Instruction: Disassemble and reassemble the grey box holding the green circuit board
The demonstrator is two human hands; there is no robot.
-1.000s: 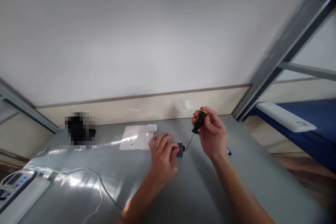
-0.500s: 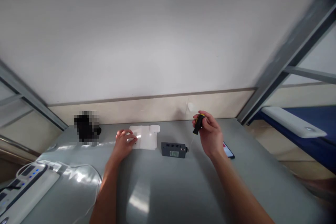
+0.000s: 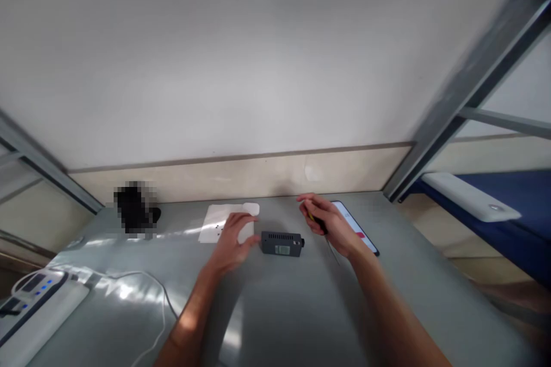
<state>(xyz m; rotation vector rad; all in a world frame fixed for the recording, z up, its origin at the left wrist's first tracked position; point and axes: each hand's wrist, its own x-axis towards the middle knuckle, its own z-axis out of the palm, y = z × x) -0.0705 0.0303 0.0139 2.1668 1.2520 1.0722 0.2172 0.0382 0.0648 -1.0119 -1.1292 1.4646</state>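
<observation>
On the grey table lies a dark grey vented box [image 3: 282, 244] with a pale label on its face and a black knob at its right end. My left hand [image 3: 232, 243] is at the box's left end, thumb and fingers apart, with nothing in it. Partly under that hand is a white paper sheet [image 3: 210, 229] with several tiny dark pieces, perhaps screws, on it. My right hand [image 3: 329, 222] is wrapped round a screwdriver [image 3: 317, 221] with a black and yellow handle; its thin shaft points down toward the table, right of the box.
A phone [image 3: 353, 226] with a lit screen lies beyond my right wrist. A small white object [image 3: 251, 209] rests at the paper's corner. At the left are a blurred black object [image 3: 133, 209], a white power strip [image 3: 38, 309] and a white cable [image 3: 162, 298]. A wall [image 3: 241, 178] bounds the back.
My left hand has moved right from the paper to the box and its fingers have spread. My right hand has turned the screwdriver, so the shaft now points down and right.
</observation>
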